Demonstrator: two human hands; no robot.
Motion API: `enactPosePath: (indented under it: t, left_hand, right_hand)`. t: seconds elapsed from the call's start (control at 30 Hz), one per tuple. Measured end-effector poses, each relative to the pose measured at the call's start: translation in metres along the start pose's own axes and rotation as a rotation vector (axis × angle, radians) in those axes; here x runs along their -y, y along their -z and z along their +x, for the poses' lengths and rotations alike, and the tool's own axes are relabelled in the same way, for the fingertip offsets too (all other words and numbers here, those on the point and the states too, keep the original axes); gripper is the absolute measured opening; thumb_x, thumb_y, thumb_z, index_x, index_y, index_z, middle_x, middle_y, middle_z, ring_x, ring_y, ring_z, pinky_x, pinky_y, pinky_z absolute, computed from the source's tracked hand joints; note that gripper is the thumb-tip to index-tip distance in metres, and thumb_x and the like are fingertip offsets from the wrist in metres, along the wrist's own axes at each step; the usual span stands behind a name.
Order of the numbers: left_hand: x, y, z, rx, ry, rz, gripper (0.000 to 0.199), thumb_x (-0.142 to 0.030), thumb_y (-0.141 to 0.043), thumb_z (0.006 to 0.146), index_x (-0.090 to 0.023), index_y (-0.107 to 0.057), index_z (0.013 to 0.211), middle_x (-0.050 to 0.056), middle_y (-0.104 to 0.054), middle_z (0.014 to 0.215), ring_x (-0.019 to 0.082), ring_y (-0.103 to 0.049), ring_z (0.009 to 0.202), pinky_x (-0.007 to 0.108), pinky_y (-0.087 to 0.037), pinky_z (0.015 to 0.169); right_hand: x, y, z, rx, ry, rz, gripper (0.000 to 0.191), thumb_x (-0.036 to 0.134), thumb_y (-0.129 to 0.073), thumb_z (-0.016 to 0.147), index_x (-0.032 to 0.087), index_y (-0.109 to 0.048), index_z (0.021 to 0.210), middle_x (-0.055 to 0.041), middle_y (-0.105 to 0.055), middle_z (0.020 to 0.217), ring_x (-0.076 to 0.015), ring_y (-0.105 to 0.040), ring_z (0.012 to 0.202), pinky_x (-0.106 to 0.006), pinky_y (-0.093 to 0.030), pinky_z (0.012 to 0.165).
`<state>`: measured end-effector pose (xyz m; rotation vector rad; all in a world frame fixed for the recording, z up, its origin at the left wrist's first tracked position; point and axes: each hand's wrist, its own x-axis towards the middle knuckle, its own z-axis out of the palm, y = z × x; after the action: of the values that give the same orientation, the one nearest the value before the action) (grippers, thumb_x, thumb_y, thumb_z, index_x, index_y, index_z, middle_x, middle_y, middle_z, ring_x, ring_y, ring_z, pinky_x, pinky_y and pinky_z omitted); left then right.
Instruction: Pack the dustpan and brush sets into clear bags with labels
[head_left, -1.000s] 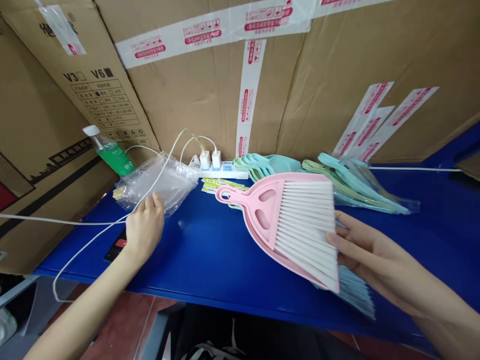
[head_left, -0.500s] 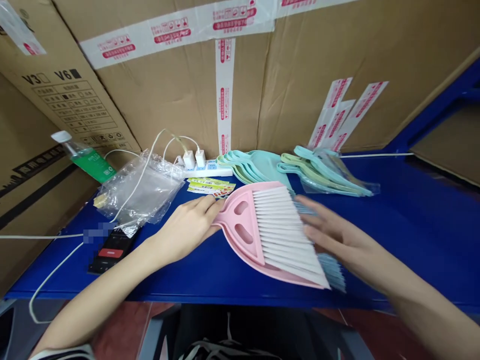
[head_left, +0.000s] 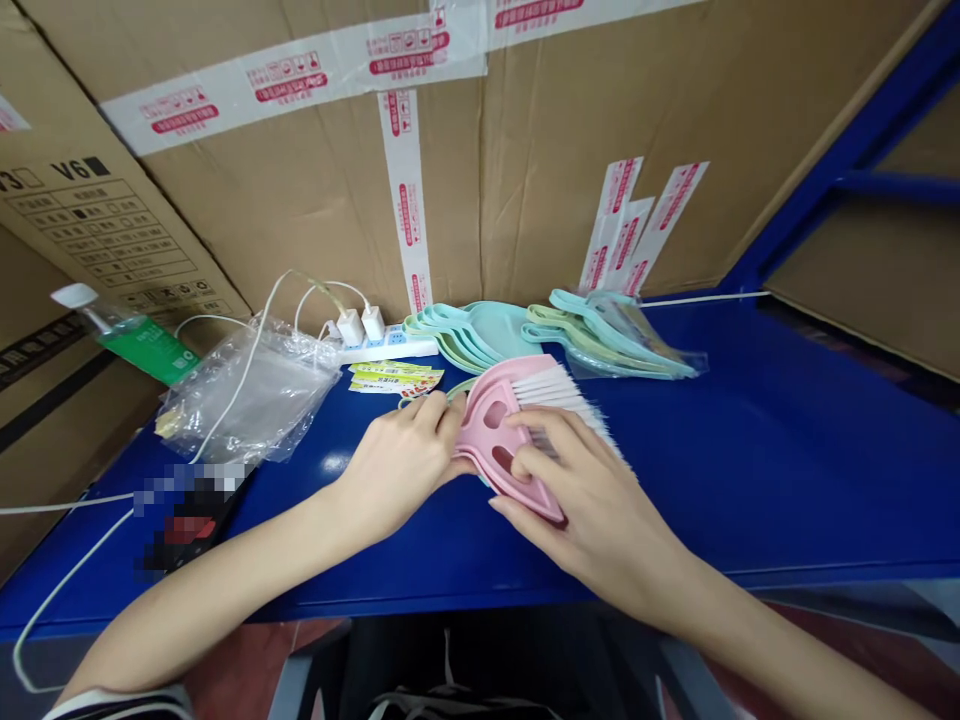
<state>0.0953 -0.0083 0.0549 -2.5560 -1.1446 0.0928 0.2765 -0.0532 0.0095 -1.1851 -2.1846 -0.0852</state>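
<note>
My left grip [head_left: 397, 455], wrist bent, is clenched round the handle end of the pink brush [head_left: 551, 390] and pan [head_left: 501, 372], over the counter [head_left: 750, 480] before me. My right grip [head_left: 592, 490] grasps their wide end, fingers curled across the bristles, thumb below. The box [head_left: 112, 225] at left reads "V6" beside a filled square.

At left, the cardboard carton [head_left: 97, 215] reads "V6" beside a filled square and a cut-off "3" beside an unfilled one; red Chinese print on the far packing tape [head_left: 403, 190] is too small to read.
</note>
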Motion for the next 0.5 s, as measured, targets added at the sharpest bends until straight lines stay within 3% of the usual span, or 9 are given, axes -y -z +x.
enactPosePath:
  t: [0.2,0.33,0.43,0.5]
  left_hand:
    - [0.007,0.001,0.011,-0.036,-0.009,-0.035,0.04,-0.042,-0.054,0.092,-0.012,-0.058,0.117,0.011,-0.065,0.102,0.023,-0.068,0.089,0.029,-0.056,0.068]
    - [0.045,0.008,0.029,-0.064,0.104,-0.031,0.044,-0.045,-0.046,0.095,-0.014,-0.056,0.124,0.01,-0.066,0.098,0.023,-0.067,0.085,0.03,-0.052,0.068]
    - [0.077,0.012,0.055,-0.046,0.168,-0.041,0.039,-0.042,-0.048,0.094,-0.014,-0.061,0.117,0.012,-0.067,0.1,0.025,-0.066,0.088,0.03,-0.047,0.069]
    - [0.093,0.013,0.076,-0.013,0.12,-0.113,0.036,-0.041,-0.052,0.092,-0.014,-0.063,0.113,0.01,-0.069,0.1,0.024,-0.064,0.087,0.028,-0.043,0.069]
  right_hand:
    - [-0.008,0.006,-0.015,-0.072,-0.019,-0.172,0.016,0.025,-0.049,0.091,0.021,-0.064,0.086,-0.0165,-0.065,0.112,-0.0322,-0.059,0.11,-0.05,-0.052,0.087]
    - [-0.023,0.004,-0.034,-0.059,-0.06,-0.26,0.029,0.034,-0.04,0.096,0.017,-0.064,0.098,-0.0217,-0.06,0.126,-0.0352,-0.052,0.124,-0.055,-0.047,0.097]
    - [-0.029,-0.004,-0.045,0.059,-0.044,-0.204,0.032,0.034,-0.04,0.097,0.014,-0.063,0.102,-0.0227,-0.06,0.128,-0.0345,-0.05,0.128,-0.053,-0.049,0.098]
    - [-0.03,-0.005,-0.049,0.134,-0.032,-0.129,0.028,0.036,-0.044,0.096,0.015,-0.062,0.102,-0.0214,-0.06,0.129,-0.0341,-0.046,0.132,-0.051,-0.05,0.097]
